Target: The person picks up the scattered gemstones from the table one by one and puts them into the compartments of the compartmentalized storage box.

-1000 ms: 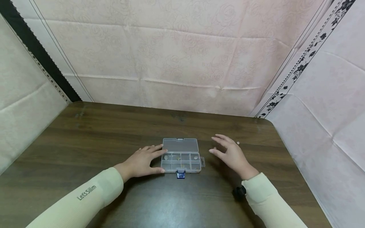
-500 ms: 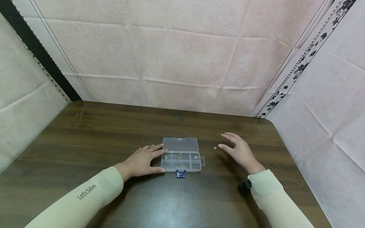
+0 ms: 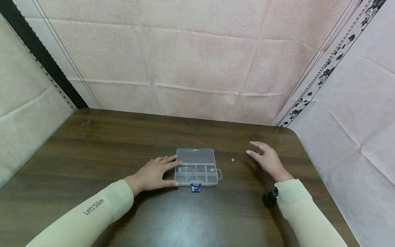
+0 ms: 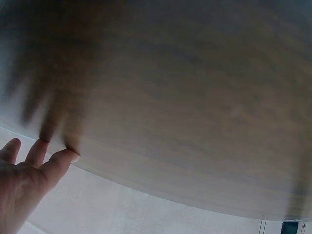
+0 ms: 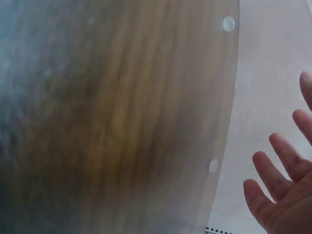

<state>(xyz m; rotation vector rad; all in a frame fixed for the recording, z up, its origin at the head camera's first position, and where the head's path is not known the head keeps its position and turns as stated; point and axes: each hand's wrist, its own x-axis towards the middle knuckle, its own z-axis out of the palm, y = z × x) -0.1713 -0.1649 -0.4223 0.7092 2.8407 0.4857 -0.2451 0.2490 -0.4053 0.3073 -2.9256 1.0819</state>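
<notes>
A clear plastic compartment box [image 3: 196,183] lies on the table with its lid [image 3: 195,156] folded back and its blue latch [image 3: 195,188] hanging toward me. Small pale round pieces sit in several compartments. My left hand [image 3: 151,174] rests at the box's left side, fingers spread, fingertips at its edge; its fingers [image 4: 56,165] also show in the left wrist view. Right of the box lies a small pale disc [image 3: 232,160]. Beyond it my right hand [image 3: 267,160] hovers over the table, thumb and fingers apart, holding nothing. Two pale discs show in the right wrist view, one high [image 5: 228,24], one lower [image 5: 213,165].
The brown wood-grain table [image 3: 123,133] has rounded far corners. Pale patterned cloth [image 3: 197,68] hangs behind it and at both sides. A black device [image 3: 270,198] is strapped at my right wrist.
My right hand has moved right, away from the disc near the box, which has stayed put. Another disc seen earlier beside that hand is now hidden in the head view. The left hand stays still.
</notes>
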